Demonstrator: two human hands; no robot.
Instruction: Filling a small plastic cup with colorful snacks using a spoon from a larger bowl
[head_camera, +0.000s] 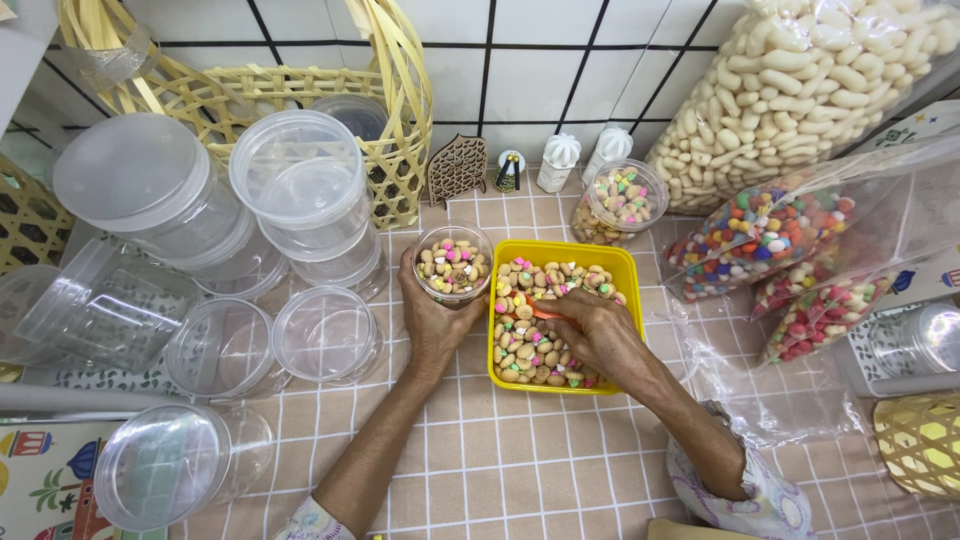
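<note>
The left hand (432, 318) is wrapped around a small clear jar (453, 262), fingers closed about its wall, holding it upright just left of a yellow tray (630, 290) at the centre of the frame; the jar is nearly full of small iced biscuits (452, 266) with pink, green and white tops. The right hand (597, 332) lies inside the tray with its fingers curled down among the same kind of biscuits (530, 350), and a thin orange edge of something shows under the fingers, too hidden to tell what it is or how firmly it is gripped. The tray rests on a bench (520, 460) covered with a tan checked cloth. Just above the tray, toward the tiled wall (540, 70), stands a second filled jar (620, 200) with its lid on, beside small white ornaments (558, 160) and a dark carved ornament (457, 168). On the left of the frame many empty clear jars (300, 180) stand or lie on their sides, some in front of a woven basket (390, 120). At the upper right sits a big clear bag of pale finger-shaped biscuits (800, 90), and below it two bags of coloured iced biscuits (760, 235). Another woven basket (920, 440) shows at the lower right edge.
</note>
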